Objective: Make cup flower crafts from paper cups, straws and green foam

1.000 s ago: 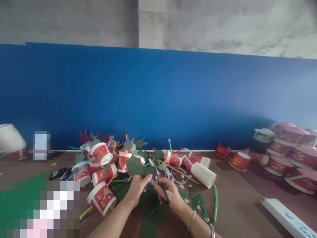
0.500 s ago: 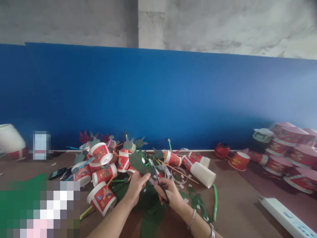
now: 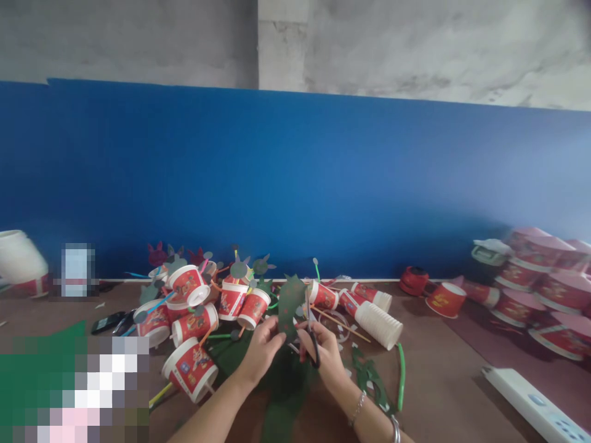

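Observation:
My left hand [image 3: 265, 346] is closed on the lower left edge of a dark green paper cutout [image 3: 290, 303], which stands upright and curved above the table. My right hand [image 3: 325, 352] grips a pair of scissors [image 3: 315, 355] with dark handles, its blades pointing up beside the paper's right side. Whether the blades touch the paper I cannot tell. Under both hands lies more dark green paper [image 3: 284, 400]. Green offcuts [image 3: 369, 376] and small white scraps are scattered right of my right hand.
Red printed paper cups [image 3: 190, 369] with coloured straws and paper shapes crowd the left. A stack of nested cups [image 3: 379, 325] lies right of centre. Farther right are a red tape roll [image 3: 413, 280], piled red tubs [image 3: 521, 307] and a white power strip [image 3: 538, 400]. A blue partition [image 3: 295, 184] stands behind.
The green paper has turned more upright and shifted right, uncovering a red cup behind it. My left hand has moved slightly right, and my right hand and scissors have also moved right and up.

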Demonstrator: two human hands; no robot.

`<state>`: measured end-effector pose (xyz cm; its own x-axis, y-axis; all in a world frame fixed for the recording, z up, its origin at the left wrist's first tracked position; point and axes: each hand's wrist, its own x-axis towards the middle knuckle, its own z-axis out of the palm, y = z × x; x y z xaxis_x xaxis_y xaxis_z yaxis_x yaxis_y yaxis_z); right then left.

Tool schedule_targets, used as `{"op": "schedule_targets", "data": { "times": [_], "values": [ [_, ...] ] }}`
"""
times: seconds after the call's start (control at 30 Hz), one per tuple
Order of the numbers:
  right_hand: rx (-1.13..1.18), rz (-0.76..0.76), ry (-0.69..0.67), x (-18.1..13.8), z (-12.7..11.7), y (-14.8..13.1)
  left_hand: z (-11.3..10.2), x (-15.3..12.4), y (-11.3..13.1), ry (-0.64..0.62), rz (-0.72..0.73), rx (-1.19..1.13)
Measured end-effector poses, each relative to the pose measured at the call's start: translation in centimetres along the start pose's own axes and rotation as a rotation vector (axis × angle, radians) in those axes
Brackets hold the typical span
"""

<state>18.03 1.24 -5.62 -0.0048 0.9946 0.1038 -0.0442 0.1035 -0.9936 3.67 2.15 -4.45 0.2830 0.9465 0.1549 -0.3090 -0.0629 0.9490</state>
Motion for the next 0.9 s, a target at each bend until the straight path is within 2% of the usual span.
{"op": "schedule_targets", "data": {
  "times": [0.13, 0.23, 0.3, 0.4, 0.53, 0.67, 0.8, 0.9],
  "values": [
    [0.003, 0.021, -0.007, -0.1, 0.2, 0.2, 0.4, -0.1, -0.4, -0.040, 0.012, 0.010],
    [0.072, 0.002, 0.052, -0.2, 0.4, 0.5, 0.5, -0.2, -1.2, -0.034, -0.034, 0.022],
    [0.111, -0.008, 0.094, -0.3, 0.5, 0.6, 0.5, -0.2, -1.8, 0.014, -0.075, 0.056],
    [0.118, -0.006, 0.094, -0.5, 0.7, 0.7, 0.6, -0.1, -2.1, 0.156, -0.115, 0.069],
    [0.089, 0.032, -0.011, -0.7, 0.9, 0.7, 0.1, 0.1, -1.5, 0.360, -0.055, -0.003],
    [0.049, 0.195, -0.234, -0.9, 1.2, 0.9, -0.7, 0.6, -1.0, 0.472, 0.012, -0.066],
    [0.019, 0.266, -0.428, -1.2, 1.5, 1.3, -1.2, 0.9, -1.1, 0.511, 0.050, -0.080],
    [0.015, 0.241, -0.412, -1.2, 1.5, 1.6, -1.2, 0.9, -1.4, 0.450, 0.027, -0.058]
  ]
}}
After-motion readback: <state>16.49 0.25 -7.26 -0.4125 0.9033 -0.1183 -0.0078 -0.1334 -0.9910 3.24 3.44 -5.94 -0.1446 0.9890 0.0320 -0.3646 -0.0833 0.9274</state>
